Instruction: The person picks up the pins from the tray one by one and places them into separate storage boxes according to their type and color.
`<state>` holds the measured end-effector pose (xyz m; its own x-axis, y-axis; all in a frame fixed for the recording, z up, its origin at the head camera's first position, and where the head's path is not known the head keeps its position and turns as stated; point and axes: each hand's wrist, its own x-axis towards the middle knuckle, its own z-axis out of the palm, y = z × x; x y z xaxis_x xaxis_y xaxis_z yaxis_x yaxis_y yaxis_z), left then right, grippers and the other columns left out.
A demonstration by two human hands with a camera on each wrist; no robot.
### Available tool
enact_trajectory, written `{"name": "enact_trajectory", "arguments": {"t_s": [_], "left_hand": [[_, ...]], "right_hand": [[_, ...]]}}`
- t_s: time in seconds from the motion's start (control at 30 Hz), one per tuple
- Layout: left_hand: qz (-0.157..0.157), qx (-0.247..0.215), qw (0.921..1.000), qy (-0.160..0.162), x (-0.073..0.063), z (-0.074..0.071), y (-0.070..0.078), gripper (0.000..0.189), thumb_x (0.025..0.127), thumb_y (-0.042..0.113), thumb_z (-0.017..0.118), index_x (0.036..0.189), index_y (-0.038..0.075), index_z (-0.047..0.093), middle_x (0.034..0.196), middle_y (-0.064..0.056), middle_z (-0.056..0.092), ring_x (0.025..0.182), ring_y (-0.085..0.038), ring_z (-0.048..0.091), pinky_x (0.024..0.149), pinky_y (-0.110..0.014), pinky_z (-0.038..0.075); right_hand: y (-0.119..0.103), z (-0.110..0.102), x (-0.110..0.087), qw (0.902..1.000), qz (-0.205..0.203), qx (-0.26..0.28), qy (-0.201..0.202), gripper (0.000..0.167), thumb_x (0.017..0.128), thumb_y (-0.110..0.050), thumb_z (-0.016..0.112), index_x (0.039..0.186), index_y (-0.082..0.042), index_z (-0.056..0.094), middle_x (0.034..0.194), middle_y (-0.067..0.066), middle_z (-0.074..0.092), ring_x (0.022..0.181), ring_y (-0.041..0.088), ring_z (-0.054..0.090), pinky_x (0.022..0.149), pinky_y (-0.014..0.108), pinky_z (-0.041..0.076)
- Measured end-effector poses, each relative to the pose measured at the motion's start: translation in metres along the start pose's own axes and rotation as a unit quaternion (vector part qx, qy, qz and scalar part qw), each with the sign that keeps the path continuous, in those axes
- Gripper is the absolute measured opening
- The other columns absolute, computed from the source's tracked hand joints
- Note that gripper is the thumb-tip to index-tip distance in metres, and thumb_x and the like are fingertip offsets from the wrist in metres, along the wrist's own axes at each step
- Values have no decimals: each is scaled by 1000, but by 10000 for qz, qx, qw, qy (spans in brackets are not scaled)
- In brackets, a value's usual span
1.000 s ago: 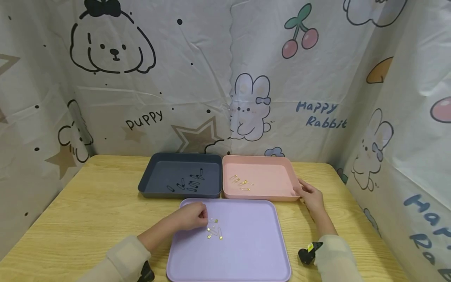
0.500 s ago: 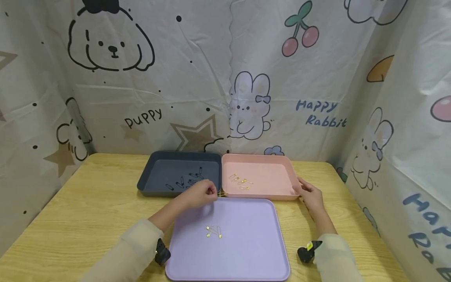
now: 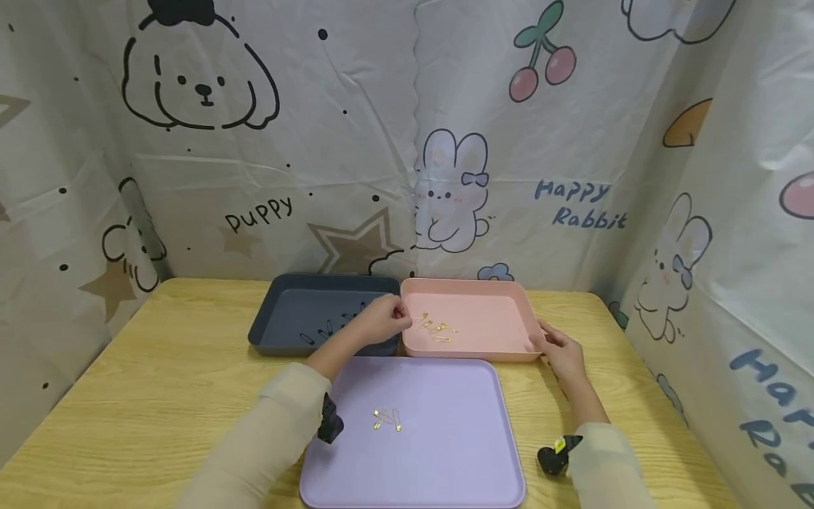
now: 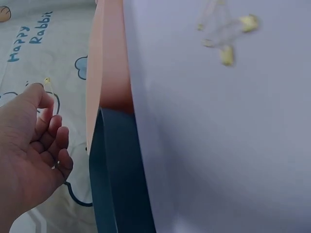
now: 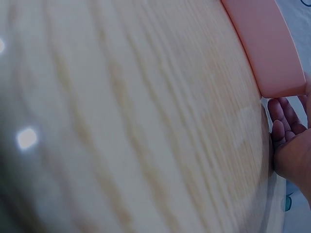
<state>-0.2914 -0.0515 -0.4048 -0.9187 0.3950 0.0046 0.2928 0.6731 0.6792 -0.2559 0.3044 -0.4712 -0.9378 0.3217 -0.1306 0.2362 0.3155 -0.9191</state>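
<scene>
My left hand (image 3: 380, 322) is over the seam between the dark tray (image 3: 299, 300) and the pink tray (image 3: 490, 318). In the left wrist view its thumb and forefinger pinch a gold safety pin (image 4: 47, 81), the other fingers curled loosely. My right hand (image 3: 562, 357) grips the pink tray's near right corner, thumb at the rim and fingers along the outside. Several gold safety pins (image 3: 440, 329) lie at the pink tray's left side. Black safety pins (image 3: 307, 338) lie in the dark tray, partly hidden by my left hand. A few gold safety pins (image 3: 397, 426) rest on the purple tray (image 3: 451, 445).
The three trays stand close together on a wooden table (image 3: 184, 375), the purple one in front. A printed cloth (image 3: 356, 141) hangs behind and at both sides. Black wrist cameras (image 3: 329, 420) sit at the sleeves.
My left hand has moved from the purple tray up and right to the pink tray's left edge, carrying a gold safety pin off the purple tray. My right hand stays at the corner.
</scene>
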Motion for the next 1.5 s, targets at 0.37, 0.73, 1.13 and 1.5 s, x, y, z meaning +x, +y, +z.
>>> {"name": "enact_trajectory", "arguments": {"t_s": [0.37, 0.73, 1.13, 1.5], "left_hand": [[102, -313, 9994, 69, 23, 17, 12, 7, 84, 12, 54, 82, 8, 59, 74, 1, 52, 64, -12, 46, 57, -21, 38], [-88, -708, 9971, 268, 28, 35, 8, 11, 82, 14, 55, 85, 5, 60, 77, -1, 53, 67, -12, 46, 58, -22, 38], [-292, -444, 9973, 500, 35, 44, 11, 10, 83, 12, 55, 81, 5, 62, 76, -1, 55, 67, -12, 48, 59, -21, 38], [-393, -268, 9976, 508, 37, 46, 17, 10, 85, 9, 53, 80, 5, 60, 74, -2, 54, 66, -12, 49, 58, -22, 38]], "right_hand": [[-2, -1, -2, 9999, -36, 133, -28, 57, 88, -33, 62, 139, -14, 45, 113, 1, 46, 100, 10, 39, 72, 12, 40], [0, 1, 1, 9998, -124, 116, 51, 54, 89, -30, 62, 138, -13, 47, 116, 4, 46, 100, 11, 39, 71, 10, 40], [0, 0, 0, 9996, -112, 226, 106, 55, 88, -29, 64, 137, -12, 48, 109, -1, 47, 98, 8, 40, 71, 10, 41], [0, 0, -1, 9990, -193, 346, 183, 52, 87, -27, 65, 135, -12, 50, 93, -11, 50, 81, -2, 47, 69, 13, 43]]}}
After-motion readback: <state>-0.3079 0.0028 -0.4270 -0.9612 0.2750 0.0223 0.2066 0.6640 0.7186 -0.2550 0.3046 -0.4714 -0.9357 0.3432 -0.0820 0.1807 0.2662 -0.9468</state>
